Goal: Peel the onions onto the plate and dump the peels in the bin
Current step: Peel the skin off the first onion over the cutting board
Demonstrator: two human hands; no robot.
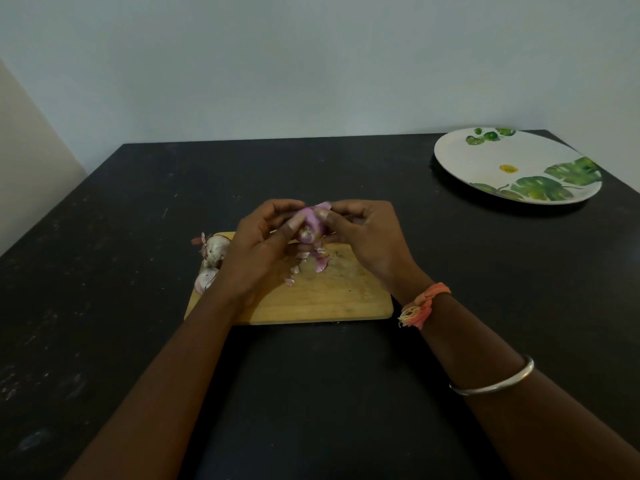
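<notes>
Left hand (pixel 263 244): I grip the red onion (pixel 309 226) from its left side, fingers curled behind it and my thumb laid across its front.
Right hand (pixel 363 237): I hold the same onion from the right, fingers curled round it, with my thumb tip at a loose flap of pink skin near the top.
Hands together: they meet on the onion, thumbs almost touching, held above the far half of the cutting board (pixel 332 299).
Red onion: partly bared and glossy pink, with ragged skin hanging from its underside (how much skin is left on the back I cannot tell).
Peels (pixel 320 261): a few pink and pale scraps lie on the board just below my hands.
Other onions (pixel 214 251): two, still in their papery skins, sit at the board's left edge, partly hidden by my left wrist.
Cutting board: pale wood, lying flat on the black table (pixel 138 237) in front of me.
Plate (pixel 516 164): white with green leaf prints, at the table's far right corner, well apart from the board.
Right forearm: an orange thread band (pixel 424 303) at the wrist and a silver bangle (pixel 495 379) further up.
</notes>
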